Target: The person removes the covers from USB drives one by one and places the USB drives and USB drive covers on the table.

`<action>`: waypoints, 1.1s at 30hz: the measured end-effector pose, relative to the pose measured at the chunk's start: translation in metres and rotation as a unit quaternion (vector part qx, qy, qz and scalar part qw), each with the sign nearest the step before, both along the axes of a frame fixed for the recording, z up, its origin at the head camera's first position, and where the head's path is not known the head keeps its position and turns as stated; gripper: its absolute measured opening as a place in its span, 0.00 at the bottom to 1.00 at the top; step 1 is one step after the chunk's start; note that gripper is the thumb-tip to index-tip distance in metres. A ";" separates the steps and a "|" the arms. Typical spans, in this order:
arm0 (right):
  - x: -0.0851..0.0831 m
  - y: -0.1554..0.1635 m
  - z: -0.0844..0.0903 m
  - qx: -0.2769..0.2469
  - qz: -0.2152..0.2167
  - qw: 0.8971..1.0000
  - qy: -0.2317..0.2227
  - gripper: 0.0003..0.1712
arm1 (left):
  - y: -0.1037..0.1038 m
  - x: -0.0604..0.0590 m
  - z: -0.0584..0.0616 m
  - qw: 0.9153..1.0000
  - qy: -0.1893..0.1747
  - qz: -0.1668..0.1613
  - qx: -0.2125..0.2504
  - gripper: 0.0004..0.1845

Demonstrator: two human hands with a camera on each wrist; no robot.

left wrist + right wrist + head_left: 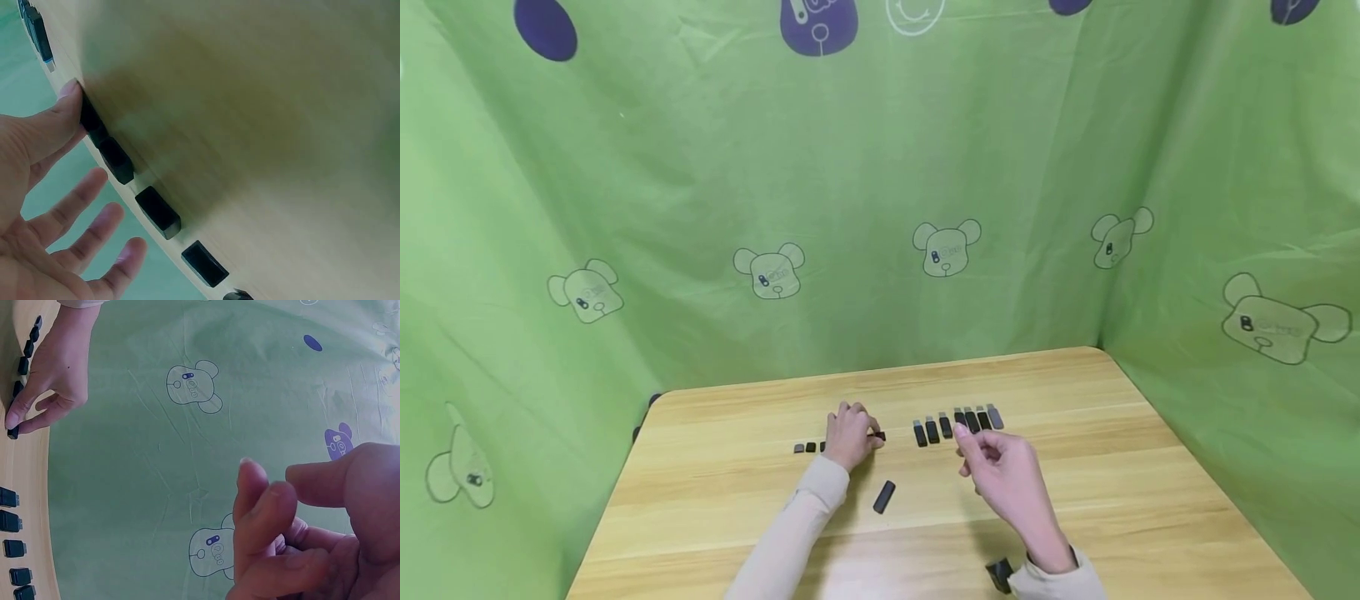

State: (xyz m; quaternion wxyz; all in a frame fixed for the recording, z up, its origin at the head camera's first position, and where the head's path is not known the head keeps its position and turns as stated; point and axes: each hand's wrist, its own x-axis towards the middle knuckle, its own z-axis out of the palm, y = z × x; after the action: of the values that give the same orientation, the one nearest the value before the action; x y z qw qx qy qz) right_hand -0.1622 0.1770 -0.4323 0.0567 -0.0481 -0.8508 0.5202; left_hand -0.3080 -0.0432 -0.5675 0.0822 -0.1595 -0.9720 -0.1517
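My left hand (848,437) is at the row of small caps, left of centre on the table. Thumb and index finger pinch a small black cap (91,117) at the row's right end, while the other fingers are spread. Beside it stand more black caps (157,212), and a grey cap (799,448) lies at the far left. My right hand (1003,475) hovers over the table with loosely bent fingers; a gap shows between thumb and fingertips (247,472), with nothing visible there. Behind it, several uncapped USB sticks (932,430) lie side by side, connectors pointing away.
A single black stick-shaped piece (884,497) lies slanted on the wooden table (760,533) between the arms. Close to the right cuff is a black object (999,575), partly covered by the sleeve. Green printed cloth (865,167) encloses the table's back and sides.
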 end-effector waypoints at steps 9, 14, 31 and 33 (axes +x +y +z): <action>0.000 0.000 0.000 -0.001 0.007 1.000 0.008 0.23 | -0.006 0.001 -0.001 1.000 0.012 -0.009 0.000 0.12; -0.001 0.000 -0.001 -0.004 0.009 1.000 0.007 0.23 | -0.009 0.001 -0.006 1.000 0.028 -0.009 -0.007 0.11; -0.004 -0.004 -0.003 0.010 0.011 1.000 0.002 0.19 | -0.011 0.001 -0.008 1.000 0.020 -0.016 0.001 0.12; -0.004 -0.004 -0.003 0.009 0.012 1.000 0.000 0.18 | -0.011 0.001 -0.008 1.000 0.022 -0.015 0.000 0.12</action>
State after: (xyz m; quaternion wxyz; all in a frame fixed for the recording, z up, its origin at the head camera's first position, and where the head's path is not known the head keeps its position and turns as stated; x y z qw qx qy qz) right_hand -0.1666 0.1725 -0.4356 0.0509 -0.0369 -0.8560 0.5131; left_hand -0.3067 -0.0547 -0.5756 0.1014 -0.1773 -0.9674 -0.1498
